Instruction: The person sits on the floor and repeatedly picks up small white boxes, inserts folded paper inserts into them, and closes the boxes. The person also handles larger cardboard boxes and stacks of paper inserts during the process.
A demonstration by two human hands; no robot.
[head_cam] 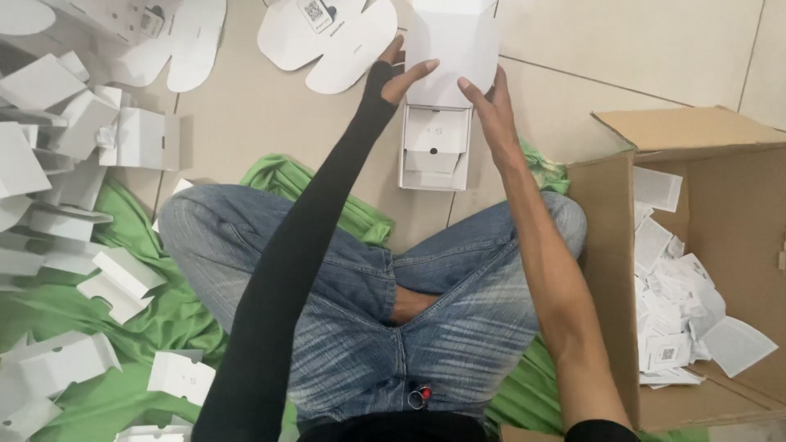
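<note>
Tiled floor point(246, 115) carried a small white carton point(435, 147), both hands at its raised flap.
Left hand point(393, 78) and right hand point(491, 106) pinched the flap point(454, 45) edges; thin card looked light, stiff, easily creased.

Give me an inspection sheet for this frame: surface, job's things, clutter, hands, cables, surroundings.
Surface: beige tiled floor, green cloth spread under the seated person.
Job's things: white folded carton on the floor; white card sheet above it.
Clutter: pile of folded white cartons at one side; flat die-cut blanks at the top.
Hands: left hand, black sleeve, and right hand, bare, both touching the card sheet.
Cables: nothing seen.
Surroundings: open cardboard box holding small white packets.
</note>
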